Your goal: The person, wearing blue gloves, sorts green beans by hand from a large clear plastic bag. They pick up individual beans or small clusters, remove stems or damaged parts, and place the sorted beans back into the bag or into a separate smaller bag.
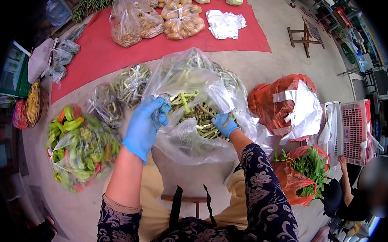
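Note:
Before me on the floor stands a large clear plastic bag, its mouth spread wide, filled with long green beans, some tinged purple. My right hand, in a blue glove, reaches into the mouth and has its fingers closed around a few beans. My left hand, also gloved in blue, is raised at the bag's left side. Its fingers are curled on thin clear plastic; whether that is the large bag's rim or a separate bag, I cannot tell.
Bagged peppers and smaller bean bags lie left. Right are a red mesh sack, leafy greens, a crate and a person's hand. Bagged potatoes rest on a red mat. A folding stool stands beyond.

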`<state>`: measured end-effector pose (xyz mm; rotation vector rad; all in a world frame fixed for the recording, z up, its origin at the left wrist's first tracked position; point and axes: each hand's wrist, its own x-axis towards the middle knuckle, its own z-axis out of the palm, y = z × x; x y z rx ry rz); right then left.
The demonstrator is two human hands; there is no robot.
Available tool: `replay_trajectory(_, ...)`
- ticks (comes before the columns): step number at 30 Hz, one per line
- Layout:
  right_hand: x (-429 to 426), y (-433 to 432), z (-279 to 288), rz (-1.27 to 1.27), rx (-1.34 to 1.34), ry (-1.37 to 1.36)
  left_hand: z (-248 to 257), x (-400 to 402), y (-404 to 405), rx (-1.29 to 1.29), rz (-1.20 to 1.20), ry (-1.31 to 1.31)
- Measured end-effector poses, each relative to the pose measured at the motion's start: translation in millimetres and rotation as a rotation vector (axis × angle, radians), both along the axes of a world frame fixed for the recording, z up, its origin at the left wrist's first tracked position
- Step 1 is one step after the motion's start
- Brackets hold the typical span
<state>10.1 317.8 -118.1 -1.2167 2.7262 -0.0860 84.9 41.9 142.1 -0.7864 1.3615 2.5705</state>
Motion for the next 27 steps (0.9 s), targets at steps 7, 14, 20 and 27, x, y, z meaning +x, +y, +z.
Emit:
replay_trajectory(7,45.3,36.5,51.6,-0.157,-0.164,0.04,1.1,23.3,-10.1,-0.025,-0.036,-0.019)
replay_trajectory(14,41.8,59.6,132.2,-0.658,-0.954,-0.362,10.3,31.2,-13.9,0.039,-0.141,-0.013)
replay_trajectory(20,55.6,38.0,206.6,-0.397,-1.228,-0.69,-2.0,31.1,-25.5,0.208,-0.013,-0.004)
replay_trajectory(27,73.2,13.1,259.5,-0.656,-1.727,-0.996,0.3,30.4,-28.6,0.248,0.003,0.01)
